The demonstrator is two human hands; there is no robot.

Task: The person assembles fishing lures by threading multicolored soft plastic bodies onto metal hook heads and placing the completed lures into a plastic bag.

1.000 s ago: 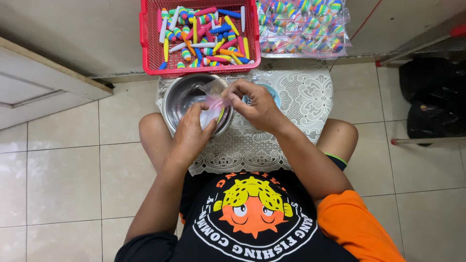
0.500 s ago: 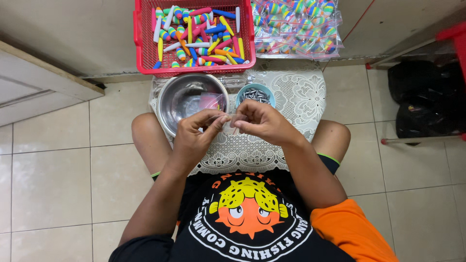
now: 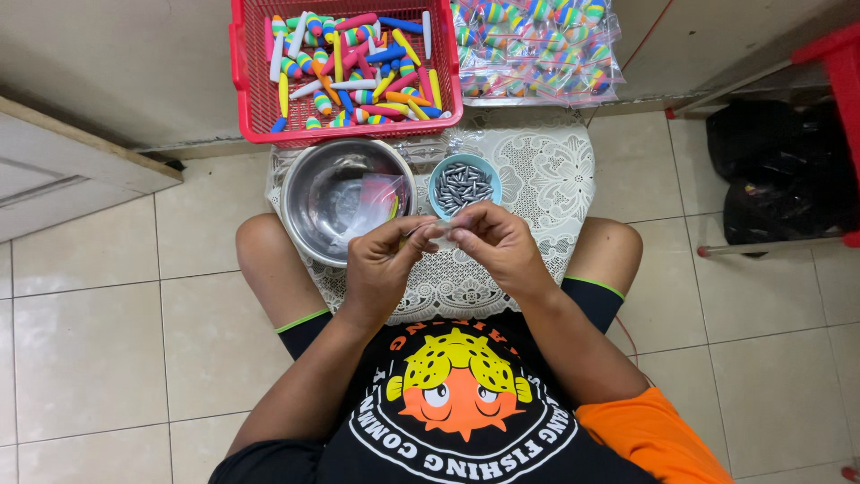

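Both hands meet over the lace cloth: the left hand and right hand pinch a small clear plastic bag between their fingertips, fingers closed tight on it. Just beyond sit a steel bowl and a small blue bowl of grey metal pieces, with a red basket of colourful floats further off.
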